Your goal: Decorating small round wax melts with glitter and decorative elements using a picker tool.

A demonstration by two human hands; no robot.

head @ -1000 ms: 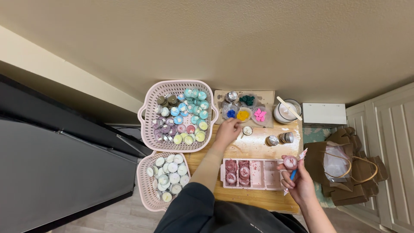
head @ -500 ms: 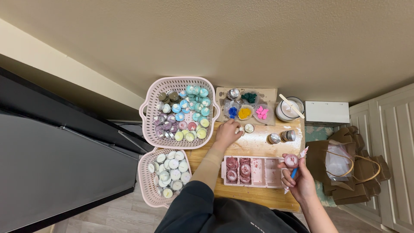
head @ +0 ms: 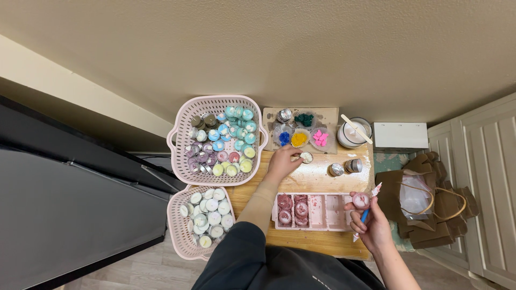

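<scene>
Left hand (head: 282, 161) half hides a small tealight (head: 306, 157); its colour unclear

Worktop (head: 317, 180) sitting against wall. Two baskets lying along its left edge: far basket (head: 215, 138) holding tealight candles, near basket (head: 201, 220) holding more. Cardboard tray (head: 301, 129) of pigment cups lying at far edge, bowl (head: 352, 134) with stick right of it. Silicone mould tray (head: 314, 211) lying at near edge. Paper bags (head: 424, 201) standing on floor at right.
</scene>
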